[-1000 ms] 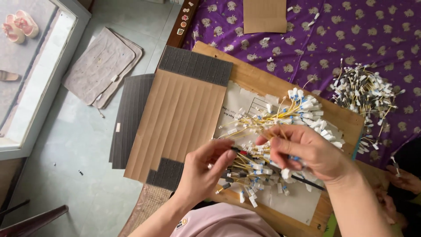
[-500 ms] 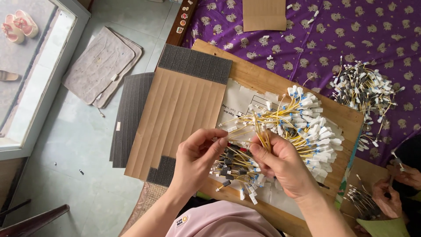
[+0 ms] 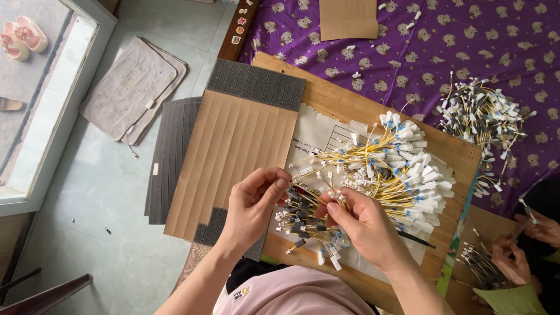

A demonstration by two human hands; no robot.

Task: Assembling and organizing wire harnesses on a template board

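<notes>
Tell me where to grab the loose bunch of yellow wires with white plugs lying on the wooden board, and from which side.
Grip the bunch of yellow wires with white plugs at its narrow gathered end beside the right hand, coming from the near left side; the plugs fan out wide toward the far right.

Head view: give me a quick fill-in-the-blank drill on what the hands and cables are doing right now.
1. Both hands, left hand and right hand, pinch thin cables whose colour is ____.
2. The cable pile lies on a ____ board.
3. The cloth beyond the board is ____ with a small pattern.
4. Left of the paper lies a ribbed sheet of brown ____.

Missing words: yellow; wooden; purple; cardboard
</notes>
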